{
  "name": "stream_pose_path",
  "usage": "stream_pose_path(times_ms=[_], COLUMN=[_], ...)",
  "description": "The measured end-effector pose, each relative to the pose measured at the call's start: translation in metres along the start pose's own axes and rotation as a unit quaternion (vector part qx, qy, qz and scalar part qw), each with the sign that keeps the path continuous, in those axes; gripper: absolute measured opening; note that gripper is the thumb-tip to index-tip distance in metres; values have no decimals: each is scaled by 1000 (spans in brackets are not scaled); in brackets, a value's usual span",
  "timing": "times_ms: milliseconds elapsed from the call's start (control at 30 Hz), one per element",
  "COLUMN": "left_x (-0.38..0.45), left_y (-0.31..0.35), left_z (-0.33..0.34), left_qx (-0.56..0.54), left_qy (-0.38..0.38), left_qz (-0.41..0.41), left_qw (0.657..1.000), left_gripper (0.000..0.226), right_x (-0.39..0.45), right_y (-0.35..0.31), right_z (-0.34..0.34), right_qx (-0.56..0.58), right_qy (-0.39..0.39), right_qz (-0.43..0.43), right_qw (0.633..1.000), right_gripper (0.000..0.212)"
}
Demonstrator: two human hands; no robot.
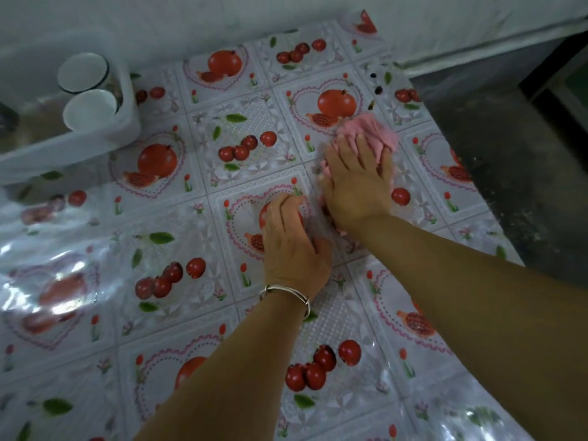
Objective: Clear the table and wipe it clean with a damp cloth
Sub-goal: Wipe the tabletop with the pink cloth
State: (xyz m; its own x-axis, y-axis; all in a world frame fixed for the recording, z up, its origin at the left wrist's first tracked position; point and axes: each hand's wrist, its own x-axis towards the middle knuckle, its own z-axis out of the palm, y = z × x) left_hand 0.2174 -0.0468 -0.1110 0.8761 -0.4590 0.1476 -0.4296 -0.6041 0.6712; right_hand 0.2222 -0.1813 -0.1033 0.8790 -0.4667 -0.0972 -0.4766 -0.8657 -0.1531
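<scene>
The right hand (358,183) presses flat on the pink cloth (378,135), which extends away beyond its fingertips. The left hand (294,240) rests curled on the bench (222,313) just beside the cloth, holding nothing visible

cloth (378,135) on table (165,313) right | tub (105,135) far left, cups (83,71) inside

The bench wears a glossy, smooth plastic sheet printed with red fruit (165,281), throwing bright glare at its left side. On that sheet lies a soft pink fabric cloth (375,135), matt and crumpled; left of the cloth stand a smooth white plastic tub (95,144) and a shiny metal bangle (286,292).
</scene>
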Motion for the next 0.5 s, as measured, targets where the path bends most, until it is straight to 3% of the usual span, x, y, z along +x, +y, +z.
stream_pose_path(times_ms=[67, 200, 267, 367, 500], left_x=[-1, 0, 0, 1, 8], left_y=[-2, 0, 3, 4, 1], left_z=[0, -3, -6, -9, -2], left_qx=[-5, -48, -61, -30, 68], left_qy=[10, 37, 25, -1, 10], left_qz=[5, -28, -40, -30, 14], left_qw=[1000, 998, 997, 999, 998], left_gripper=[52, 52, 57, 60, 55], right_x=[0, -34, -49, -54, -20], right_y=[-6, 3, 16, 24, 2], right_z=[0, 6, 7, 0, -2], right_qx=[-2, -26, -45, -34, 13], right_qy=[-7, -11, 8, 16, -6], right_qz=[-37, -242, -277, -210, 35], right_qw=[999, 970, 960, 977, 999], right_gripper=[52, 57, 53, 59, 56])
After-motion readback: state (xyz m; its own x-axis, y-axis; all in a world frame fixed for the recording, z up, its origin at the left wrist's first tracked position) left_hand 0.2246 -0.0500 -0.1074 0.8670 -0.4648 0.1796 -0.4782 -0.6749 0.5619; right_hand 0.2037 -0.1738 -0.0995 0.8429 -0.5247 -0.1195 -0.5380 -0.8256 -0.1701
